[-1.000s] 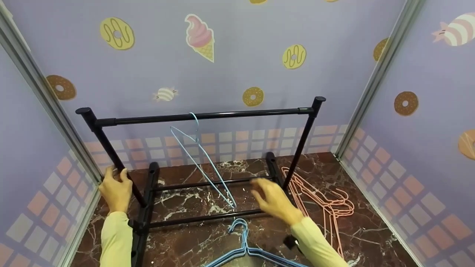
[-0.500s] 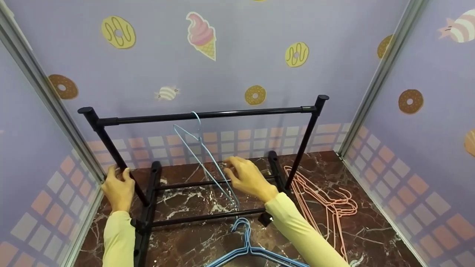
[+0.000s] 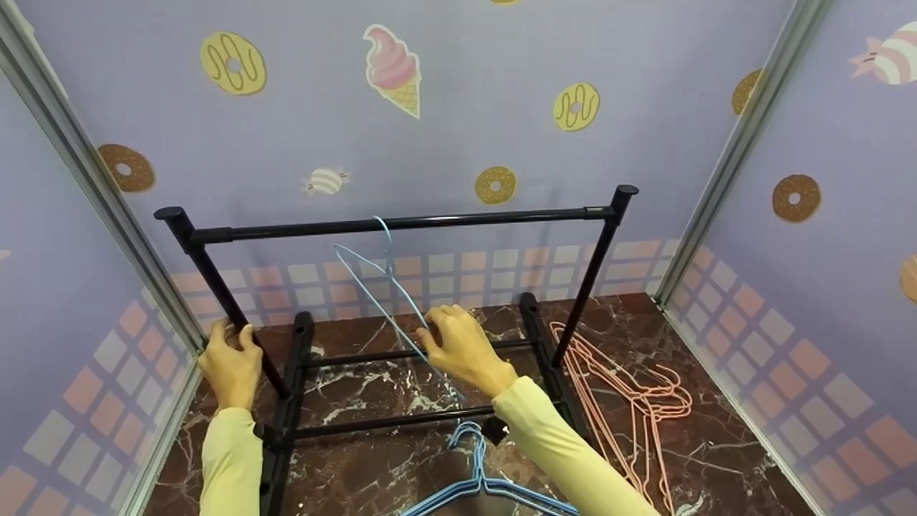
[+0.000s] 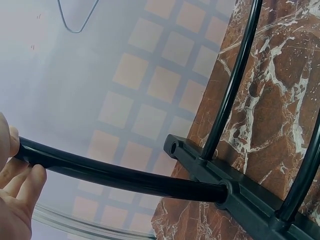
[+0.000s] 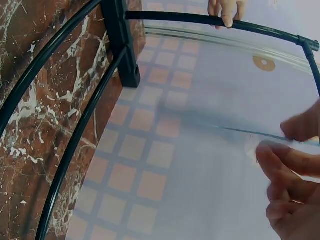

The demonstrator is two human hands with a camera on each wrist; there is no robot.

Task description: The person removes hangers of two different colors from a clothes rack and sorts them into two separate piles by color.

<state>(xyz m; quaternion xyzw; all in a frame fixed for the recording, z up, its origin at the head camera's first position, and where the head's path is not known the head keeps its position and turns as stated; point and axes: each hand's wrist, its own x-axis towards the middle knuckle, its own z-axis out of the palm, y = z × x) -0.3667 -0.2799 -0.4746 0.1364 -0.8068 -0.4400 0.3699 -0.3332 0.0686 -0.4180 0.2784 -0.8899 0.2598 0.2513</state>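
Note:
A light-blue wire hanger (image 3: 390, 247) hangs by its hook from the top bar of a black clothes rack (image 3: 487, 219), turned at an angle to the bar. My right hand (image 3: 462, 351) is at the hanger's right side. In the right wrist view the thin wire (image 5: 255, 132) runs between the thumb and bent fingers, which are close together on it. The hanger's lower end is partly behind this hand. My left hand (image 3: 233, 365) grips the rack's left upright (image 3: 217, 283), its fingers (image 4: 31, 185) and thumb around the black tube.
Several blue hangers (image 3: 478, 462) lie stacked at the front, below the rack. A bundle of orange hangers (image 3: 648, 403) lies on the brown marbled surface (image 3: 716, 444) to the right. Patterned walls (image 3: 458, 93) enclose the back and both sides.
My right hand has moved left and slightly up, from beside the right upright to the hanging hanger's wire. My left hand stays on the upright. The view has shifted slightly.

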